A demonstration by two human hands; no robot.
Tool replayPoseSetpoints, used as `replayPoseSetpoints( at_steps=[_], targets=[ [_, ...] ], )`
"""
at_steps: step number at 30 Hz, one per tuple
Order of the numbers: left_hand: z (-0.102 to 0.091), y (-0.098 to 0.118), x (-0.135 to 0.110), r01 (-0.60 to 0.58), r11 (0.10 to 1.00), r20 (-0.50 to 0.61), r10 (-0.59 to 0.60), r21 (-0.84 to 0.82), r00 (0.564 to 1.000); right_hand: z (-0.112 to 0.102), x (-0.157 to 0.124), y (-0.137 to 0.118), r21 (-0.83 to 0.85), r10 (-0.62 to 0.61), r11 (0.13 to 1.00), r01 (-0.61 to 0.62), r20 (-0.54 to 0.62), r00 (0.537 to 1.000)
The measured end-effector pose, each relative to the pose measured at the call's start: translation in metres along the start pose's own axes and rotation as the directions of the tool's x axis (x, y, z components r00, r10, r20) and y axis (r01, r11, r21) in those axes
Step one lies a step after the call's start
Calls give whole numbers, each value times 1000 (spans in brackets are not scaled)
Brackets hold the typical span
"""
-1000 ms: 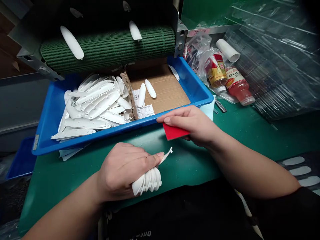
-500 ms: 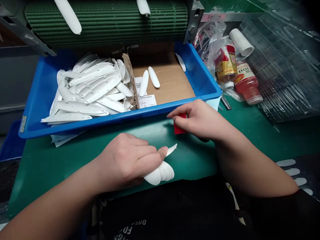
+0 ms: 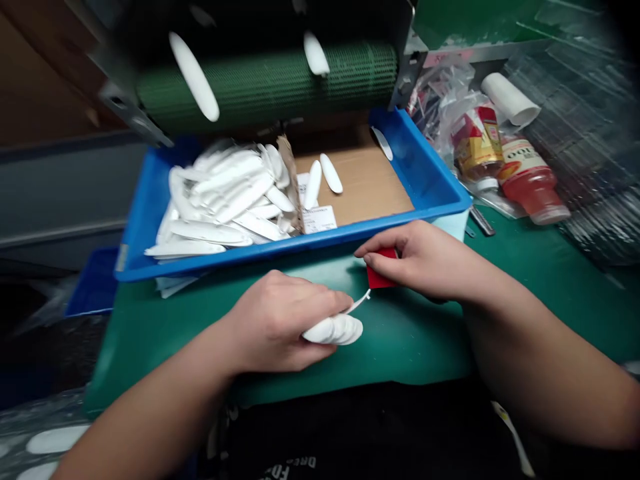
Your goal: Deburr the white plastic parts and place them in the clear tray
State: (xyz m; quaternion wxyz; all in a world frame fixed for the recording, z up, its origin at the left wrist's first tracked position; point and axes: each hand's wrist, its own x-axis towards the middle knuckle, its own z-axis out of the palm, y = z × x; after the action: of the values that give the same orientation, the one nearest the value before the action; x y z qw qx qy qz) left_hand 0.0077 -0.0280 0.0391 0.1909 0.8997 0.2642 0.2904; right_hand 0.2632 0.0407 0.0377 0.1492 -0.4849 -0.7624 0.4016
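Observation:
My left hand (image 3: 280,327) is closed round a stack of small white oval plastic parts (image 3: 336,329) that fan out past my fingers, low over the green mat (image 3: 410,340). One thin white piece (image 3: 359,303) sticks up from the stack toward my right hand. My right hand (image 3: 425,260) pinches a flat red card (image 3: 381,275) just in front of the blue bin's near rim (image 3: 280,248).
The blue bin holds a heap of long white parts (image 3: 220,200) on the left and cardboard (image 3: 365,183) with a few parts on the right. Above it runs a green conveyor belt (image 3: 270,83) carrying white parts. Bottles (image 3: 530,177) and plastic bags lie at the right.
The view has swung, so everything sits further right in the picture. My left hand has turned the white stack flatter, and its thin end now nearly meets the red card. My right hand keeps the card.

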Motion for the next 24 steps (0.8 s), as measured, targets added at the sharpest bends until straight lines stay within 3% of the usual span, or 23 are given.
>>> replayPoseSetpoints(
  at_steps=[2, 3, 4, 7, 9, 11, 12, 14, 18, 21, 24],
  targets=[
    [-4, 0, 0, 174, 977, -130, -189, -119, 973, 6, 2, 0, 10, 6, 1000, -7, 16, 1000],
    [-6, -1, -1, 272, 938, -180, -311, -214, 933, 9, 3, 0, 15, 7, 1000, -7, 27, 1000],
    [-9, -2, -1, 364, 875, -217, -442, -319, 870, 11, 4, -1, 16, 1, 1000, -2, 34, 999],
    [-23, -9, -4, 522, 664, -313, -730, -535, 607, 17, 3, -6, 2, -27, 1000, 27, 28, 999],
    [-38, -16, -6, 595, 645, -467, -761, -479, 450, 19, 1, -9, -8, -46, 999, 46, 28, 999],
    [-56, -23, -6, 728, 630, -614, -696, -270, 374, 21, -2, -12, -14, -53, 998, 54, 34, 998],
    [-65, -27, -5, 796, 588, -658, -657, -142, 368, 21, -3, -13, -18, -53, 998, 54, 34, 998],
    [-80, -34, -1, 877, 470, -675, -615, 100, 407, 23, -3, -15, -21, -49, 999, 50, 34, 998],
    [-90, -49, 11, 850, 318, -521, -682, 421, 513, 26, -3, -15, -24, -46, 999, 47, 50, 998],
    [-87, -60, 15, 799, 299, -429, -717, 523, 549, 28, -3, -16, -31, -64, 997, 66, 61, 996],
    [-84, -64, 15, 802, 262, -420, -741, 536, 523, 28, -4, -17, -45, -75, 996, 78, 66, 995]
  ],
)
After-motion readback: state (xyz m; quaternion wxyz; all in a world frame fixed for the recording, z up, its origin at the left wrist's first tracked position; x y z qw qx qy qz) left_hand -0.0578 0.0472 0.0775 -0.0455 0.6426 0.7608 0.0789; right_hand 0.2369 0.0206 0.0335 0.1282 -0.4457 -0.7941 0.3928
